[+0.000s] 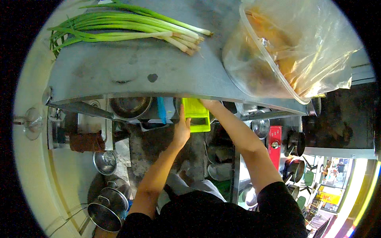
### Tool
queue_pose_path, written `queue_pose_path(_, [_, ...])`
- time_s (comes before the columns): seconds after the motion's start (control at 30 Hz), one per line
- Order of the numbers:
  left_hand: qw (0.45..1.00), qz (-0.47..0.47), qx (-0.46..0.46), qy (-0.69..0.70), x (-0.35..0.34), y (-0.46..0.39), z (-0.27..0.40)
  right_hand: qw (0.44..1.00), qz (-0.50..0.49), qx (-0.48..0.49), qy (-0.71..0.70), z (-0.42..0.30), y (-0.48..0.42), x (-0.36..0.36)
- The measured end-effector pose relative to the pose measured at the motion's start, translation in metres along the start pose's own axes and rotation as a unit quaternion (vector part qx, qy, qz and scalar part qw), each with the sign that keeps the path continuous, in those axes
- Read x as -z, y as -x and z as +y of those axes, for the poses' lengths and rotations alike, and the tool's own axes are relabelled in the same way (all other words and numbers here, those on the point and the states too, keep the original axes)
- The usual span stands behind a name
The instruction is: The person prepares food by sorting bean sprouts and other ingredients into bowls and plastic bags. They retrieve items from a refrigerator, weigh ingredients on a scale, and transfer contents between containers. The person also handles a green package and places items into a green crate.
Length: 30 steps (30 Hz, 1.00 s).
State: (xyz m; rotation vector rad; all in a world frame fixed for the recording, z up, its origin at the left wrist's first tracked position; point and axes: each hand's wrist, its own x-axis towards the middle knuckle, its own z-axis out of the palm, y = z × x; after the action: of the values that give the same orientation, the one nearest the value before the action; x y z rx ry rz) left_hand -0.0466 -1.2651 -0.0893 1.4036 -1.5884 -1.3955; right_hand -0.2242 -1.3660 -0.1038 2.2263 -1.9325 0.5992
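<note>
A lime-green plastic container [196, 107] with a rectangular opening at its near end is held just below the front edge of the metal counter [134, 68]. My left hand [182, 129] grips its left side, thumb on the near part. My right hand [209, 104] is at its upper right side, its fingers partly hidden by the container and the counter edge. On the counter lies a bunch of spring onions [134, 28], roots to the right. A clear plastic tub [253, 65] lined with a plastic bag and holding something orange-brown stands at the right.
Under the counter are a round pan [131, 107] and a blue item [161, 110]. A brown cloth [87, 142] hangs over a sink edge at the left. Pots [104, 215] stand on the floor at lower left. Black pans [295, 144] and a red panel [275, 145] are at the right.
</note>
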Motion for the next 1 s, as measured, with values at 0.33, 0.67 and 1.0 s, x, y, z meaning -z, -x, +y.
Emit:
queue_pose_path(0.33, [0.993, -0.06, 0.073, 0.069, 0.012, 0.009, 0.018, 0.998, 0.001, 0.013, -0.058, 0.01, -0.028, 0.021])
queue_pose_path(0.67, [0.988, -0.087, 0.062, 0.109, 0.002, 0.027, 0.001, 0.979, -0.132, 0.156, 0.008, -0.058, 0.075, 0.092])
queue_pose_path(1.0, [0.994, -0.084, 0.075, 0.009, 0.001, 0.024, 0.007, 0.987, 0.114, 0.111, 0.013, 0.003, 0.0, 0.021])
